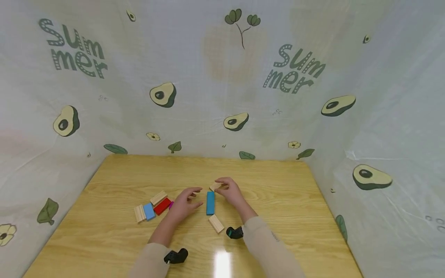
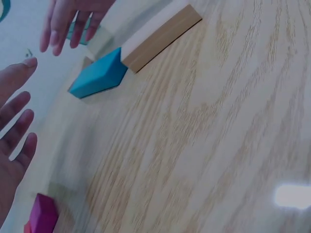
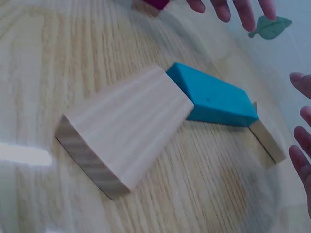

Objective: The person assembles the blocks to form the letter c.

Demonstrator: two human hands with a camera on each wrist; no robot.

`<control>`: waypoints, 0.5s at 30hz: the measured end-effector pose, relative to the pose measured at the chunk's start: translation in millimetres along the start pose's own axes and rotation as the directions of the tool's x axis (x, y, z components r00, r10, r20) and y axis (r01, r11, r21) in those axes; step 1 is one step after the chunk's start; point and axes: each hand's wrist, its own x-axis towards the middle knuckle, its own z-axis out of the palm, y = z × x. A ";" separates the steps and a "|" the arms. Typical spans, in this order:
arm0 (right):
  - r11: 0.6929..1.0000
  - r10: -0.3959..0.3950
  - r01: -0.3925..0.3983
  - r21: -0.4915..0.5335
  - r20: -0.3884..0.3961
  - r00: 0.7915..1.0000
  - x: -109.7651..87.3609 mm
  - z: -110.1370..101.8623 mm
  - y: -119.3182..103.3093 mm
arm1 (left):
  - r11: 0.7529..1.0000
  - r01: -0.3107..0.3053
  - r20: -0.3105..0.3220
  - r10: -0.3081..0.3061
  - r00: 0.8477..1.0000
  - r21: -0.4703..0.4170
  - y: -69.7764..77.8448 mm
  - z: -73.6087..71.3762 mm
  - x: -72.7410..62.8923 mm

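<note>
A blue block (image 1: 210, 203) lies lengthwise on the table between my hands. Touching its near end is a plain wooden block (image 3: 129, 128), set at an angle. Another plain wooden block (image 3: 268, 137) lies at the blue block's far end. My right hand (image 1: 230, 191) hovers beside that far block, its fingers spread and holding nothing. To the left of the blue block is my left hand (image 1: 185, 203), empty, thumb and fingers apart. Partly hidden behind this hand is a magenta block (image 2: 43, 213).
Left of my left hand lie a red block (image 1: 162, 206), a light blue block (image 1: 149, 211) and two plain blocks, a slanted one (image 1: 158, 197) and an outer one (image 1: 140, 214). A printed cloth (image 1: 194, 127) hangs around the wooden table (image 1: 278, 185).
</note>
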 end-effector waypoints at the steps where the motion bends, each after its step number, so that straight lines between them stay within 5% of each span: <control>1: 1.000 -0.006 0.006 0.001 0.010 1.000 -0.9 4.6 -2.7 | 1.000 0.010 -0.003 -0.010 1.000 0.002 0.6 -3.9 -2.6; 15: 0.999 -0.048 0.044 0.032 0.145 0.988 -13.0 71.5 -40.3 | 0.999 0.047 -0.071 -0.046 0.996 0.022 -11.7 -61.2 -49.7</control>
